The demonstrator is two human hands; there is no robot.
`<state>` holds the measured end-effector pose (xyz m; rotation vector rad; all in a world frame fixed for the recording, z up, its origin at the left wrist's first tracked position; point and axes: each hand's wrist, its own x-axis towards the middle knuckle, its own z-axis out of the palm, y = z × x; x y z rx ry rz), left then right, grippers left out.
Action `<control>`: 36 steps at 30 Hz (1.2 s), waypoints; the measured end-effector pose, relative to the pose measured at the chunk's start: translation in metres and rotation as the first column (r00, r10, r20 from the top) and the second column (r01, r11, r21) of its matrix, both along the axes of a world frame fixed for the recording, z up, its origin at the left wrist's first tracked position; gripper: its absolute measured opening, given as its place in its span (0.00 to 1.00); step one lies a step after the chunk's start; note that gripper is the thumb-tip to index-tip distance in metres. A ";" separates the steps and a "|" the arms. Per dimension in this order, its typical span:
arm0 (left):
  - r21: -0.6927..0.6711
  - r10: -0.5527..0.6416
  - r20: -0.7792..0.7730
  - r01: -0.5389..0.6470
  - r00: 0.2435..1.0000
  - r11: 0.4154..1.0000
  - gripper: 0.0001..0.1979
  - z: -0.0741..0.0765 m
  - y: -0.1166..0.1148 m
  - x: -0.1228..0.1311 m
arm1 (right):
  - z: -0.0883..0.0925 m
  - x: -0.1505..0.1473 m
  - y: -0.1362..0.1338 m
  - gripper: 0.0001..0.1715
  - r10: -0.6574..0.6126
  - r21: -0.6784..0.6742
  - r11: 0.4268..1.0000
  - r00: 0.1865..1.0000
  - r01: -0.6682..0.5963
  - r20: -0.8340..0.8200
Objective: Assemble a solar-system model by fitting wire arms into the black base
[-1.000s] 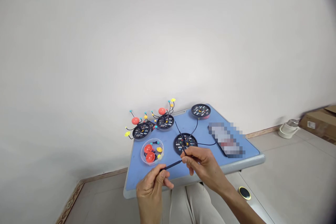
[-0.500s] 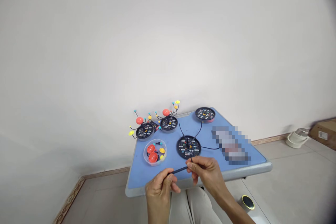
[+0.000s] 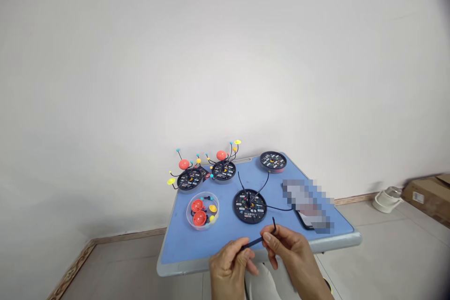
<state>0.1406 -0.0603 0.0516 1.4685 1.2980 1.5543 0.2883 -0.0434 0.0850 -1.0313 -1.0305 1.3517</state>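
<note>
A thin black plastic rod (image 3: 254, 242) with an upturned right end is stretched between my hands over the table's front edge. My left hand (image 3: 230, 262) pinches its left end, thumb against fingers. Near the bent tip, my right hand (image 3: 290, 251) grips it between thumb and index finger. Just beyond lies a round black base (image 3: 250, 215) with printed labels, a centre post and several thin black arms spreading from it. To the left, a clear round tub (image 3: 189, 218) holds red half-shells (image 3: 199, 218), yellow caps and small blue-and-black pieces.
Two planet models with red balls (image 3: 183, 164) (image 3: 221, 155) stand at the back left of the blue table (image 3: 179, 253). Another round base (image 3: 273, 161) sits back right. A partly blurred phone-like device (image 3: 309, 220) lies on the right. Cardboard boxes (image 3: 427, 201) rest on the floor.
Both hands have shifted a little to the right in view with the rod, which now tilts up to the right and shows its bent end. The camera view has moved slightly.
</note>
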 end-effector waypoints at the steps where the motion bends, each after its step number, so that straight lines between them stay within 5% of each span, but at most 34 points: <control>1: 0.008 -0.010 0.004 0.010 1.000 1.000 0.12 -0.004 0.000 0.003 | -0.001 0.002 0.000 0.23 -0.003 -0.010 1.000 1.000 0.003 0.015; 5: -0.017 -0.061 0.017 0.062 0.998 0.998 0.11 -0.006 0.004 0.011 | -0.002 0.013 0.004 0.25 0.003 -0.060 0.998 0.999 -0.001 0.032; 9: -0.051 -0.118 0.007 0.118 0.993 0.992 0.10 0.020 0.019 0.019 | 0.010 0.019 0.019 0.21 0.014 -0.009 1.000 1.000 -0.014 0.016; 14: -0.028 -0.112 -0.098 0.109 0.989 0.994 0.11 0.047 0.065 0.027 | 0.031 0.019 0.065 0.21 0.030 0.092 0.995 0.996 -0.038 0.082; 18: -0.079 -0.070 -0.116 0.062 0.991 0.995 0.21 0.031 0.101 0.020 | 0.025 0.023 0.117 0.20 0.034 0.005 0.999 0.997 -0.034 0.072; 22: -0.064 -0.005 -0.190 -0.007 0.982 0.998 0.17 0.008 0.117 0.014 | 0.004 0.026 0.146 0.14 0.027 -0.105 0.994 0.997 -0.019 0.078; 36: 0.039 -0.006 -0.387 0.023 0.922 0.999 0.06 -0.001 0.134 0.029 | -0.017 0.011 0.156 0.16 0.053 -0.218 0.976 0.984 -0.014 0.172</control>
